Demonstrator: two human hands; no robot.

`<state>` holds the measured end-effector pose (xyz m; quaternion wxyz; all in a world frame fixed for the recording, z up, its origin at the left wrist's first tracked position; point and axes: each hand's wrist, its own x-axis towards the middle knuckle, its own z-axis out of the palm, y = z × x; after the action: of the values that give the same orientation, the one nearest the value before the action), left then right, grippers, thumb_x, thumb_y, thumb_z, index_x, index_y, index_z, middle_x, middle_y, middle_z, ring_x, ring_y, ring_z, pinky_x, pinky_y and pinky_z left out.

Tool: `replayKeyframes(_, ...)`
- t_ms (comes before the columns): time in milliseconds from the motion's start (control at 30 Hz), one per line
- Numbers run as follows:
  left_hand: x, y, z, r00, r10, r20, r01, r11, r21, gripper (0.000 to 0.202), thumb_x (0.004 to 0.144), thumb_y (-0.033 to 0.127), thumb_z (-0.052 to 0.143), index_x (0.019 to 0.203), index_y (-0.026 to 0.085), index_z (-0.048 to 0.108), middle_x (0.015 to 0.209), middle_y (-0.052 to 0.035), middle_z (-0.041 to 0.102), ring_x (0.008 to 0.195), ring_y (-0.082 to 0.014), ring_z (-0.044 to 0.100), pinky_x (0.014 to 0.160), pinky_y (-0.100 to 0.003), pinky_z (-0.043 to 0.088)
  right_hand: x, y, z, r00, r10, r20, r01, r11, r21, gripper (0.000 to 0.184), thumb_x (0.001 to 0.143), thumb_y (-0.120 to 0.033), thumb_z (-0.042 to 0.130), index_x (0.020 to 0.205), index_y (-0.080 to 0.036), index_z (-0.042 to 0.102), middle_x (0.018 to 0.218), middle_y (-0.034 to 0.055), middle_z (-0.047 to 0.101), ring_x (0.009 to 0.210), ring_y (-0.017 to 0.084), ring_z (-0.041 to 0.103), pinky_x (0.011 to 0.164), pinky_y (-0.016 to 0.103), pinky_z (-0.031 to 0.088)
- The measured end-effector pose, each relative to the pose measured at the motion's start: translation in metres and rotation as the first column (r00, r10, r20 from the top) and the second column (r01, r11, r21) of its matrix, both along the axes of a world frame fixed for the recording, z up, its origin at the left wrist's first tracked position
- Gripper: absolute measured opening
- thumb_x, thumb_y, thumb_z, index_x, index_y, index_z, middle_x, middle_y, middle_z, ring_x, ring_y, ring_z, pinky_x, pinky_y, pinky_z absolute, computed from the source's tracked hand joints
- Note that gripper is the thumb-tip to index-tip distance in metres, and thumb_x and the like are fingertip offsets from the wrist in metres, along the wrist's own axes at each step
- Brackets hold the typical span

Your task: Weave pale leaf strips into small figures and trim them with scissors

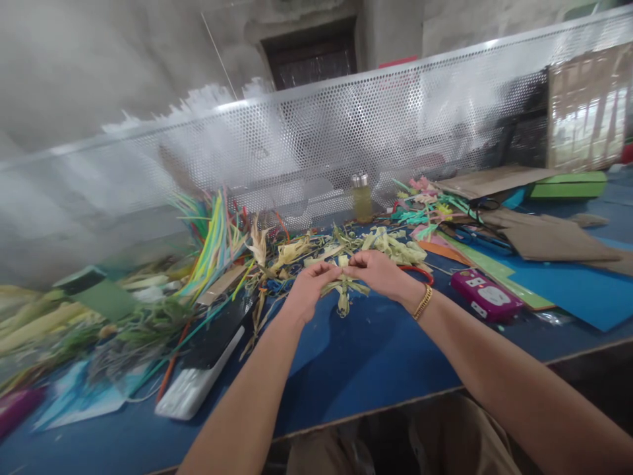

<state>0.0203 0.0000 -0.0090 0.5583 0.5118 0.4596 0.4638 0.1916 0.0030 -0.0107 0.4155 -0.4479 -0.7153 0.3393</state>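
Note:
Both of my hands meet over the middle of the blue table, pinching a small pale-green piece made of dried husk strips (pixel 343 302). My left hand (pixel 314 282) has its thumb and fingers closed on the left side of it. On the other side my right hand (pixel 376 272), with a gold bracelet at the wrist, pinches near the top. A knotted or bunched end hangs below the fingertips, and short strips stick out sideways. Just behind lie loose dried husks (pixel 390 245). The exact grip points are partly hidden by the fingers.
A perforated metal screen (pixel 316 132) closes off the back. Left are coloured straw-like strips (pixel 212 244), a white power bank or phone-like device (pixel 198 389) and a green box (pixel 99 293). A purple device (pixel 485 295), cardboard (pixel 554 234) and blue sheets (pixel 568 290) lie right; a jar (pixel 362 201) stands behind.

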Motion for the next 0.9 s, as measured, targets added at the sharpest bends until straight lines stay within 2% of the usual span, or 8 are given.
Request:
replayKeyframes(167, 0.001, 0.001, -0.003, 0.998, -0.029, -0.054, 0.034, 0.995, 0.094, 0.035, 0.053, 0.037, 0.085, 0.07, 0.016, 0.063, 0.062, 0.0034, 0.055, 0.053, -0.0061, 0.043, 0.051, -0.021, 0.033, 0.0, 0.0, -0.001, 0.999, -0.047, -0.005, 0.047, 0.999, 0.011, 0.025, 0.077, -0.033, 0.06, 0.06, -0.017, 0.049, 0.054, -0.0049, 0.04, 0.054, 0.009, 0.032, 0.052, 0.026, 0.024)
replayKeyframes(300, -0.002, 0.002, -0.004, 0.994, -0.025, -0.102, 0.038, 0.992, 0.119, 0.032, 0.054, 0.038, 0.084, 0.069, 0.016, 0.065, 0.058, 0.0033, 0.054, 0.05, -0.0059, 0.038, 0.048, -0.022, 0.028, -0.001, 0.0, -0.002, 0.998, -0.066, -0.011, 0.066, 0.998, 0.019, 0.026, 0.076, -0.036, 0.06, 0.062, -0.017, 0.05, 0.056, -0.005, 0.041, 0.055, 0.009, 0.033, 0.053, 0.026, 0.025)
replayKeyframes(633, -0.012, 0.006, -0.001, 0.978, -0.033, -0.204, 0.055, 0.993, 0.104, 0.029, 0.053, 0.036, 0.083, 0.065, 0.015, 0.067, 0.058, 0.001, 0.057, 0.049, -0.0076, 0.042, 0.049, -0.024, 0.029, -0.004, -0.001, -0.003, 0.999, -0.038, 0.003, 0.038, 0.999, 0.022, 0.024, 0.077, -0.035, 0.06, 0.063, -0.018, 0.051, 0.057, -0.005, 0.042, 0.057, 0.01, 0.036, 0.055, 0.026, 0.027)
replayKeyframes(800, -0.014, 0.005, 0.001, 0.976, -0.095, -0.198, 0.103, 0.994, 0.033, 0.029, 0.053, 0.035, 0.083, 0.063, 0.016, 0.065, 0.055, 0.0014, 0.056, 0.048, -0.0085, 0.045, 0.05, -0.024, 0.031, -0.004, 0.0, -0.004, 0.997, -0.02, 0.071, 0.016, 0.998, 0.055, 0.027, 0.078, -0.035, 0.058, 0.06, -0.018, 0.048, 0.054, -0.0052, 0.039, 0.055, 0.009, 0.035, 0.053, 0.026, 0.025)
replayKeyframes(900, -0.012, 0.003, 0.001, 0.976, -0.086, -0.199, 0.097, 0.994, 0.044, 0.03, 0.055, 0.037, 0.083, 0.065, 0.016, 0.065, 0.056, 0.0026, 0.054, 0.048, -0.0072, 0.042, 0.049, -0.024, 0.029, -0.004, 0.001, -0.005, 0.995, -0.034, 0.097, 0.026, 0.996, 0.082, 0.027, 0.079, -0.034, 0.057, 0.059, -0.018, 0.047, 0.054, -0.0051, 0.038, 0.055, 0.009, 0.034, 0.054, 0.026, 0.025)
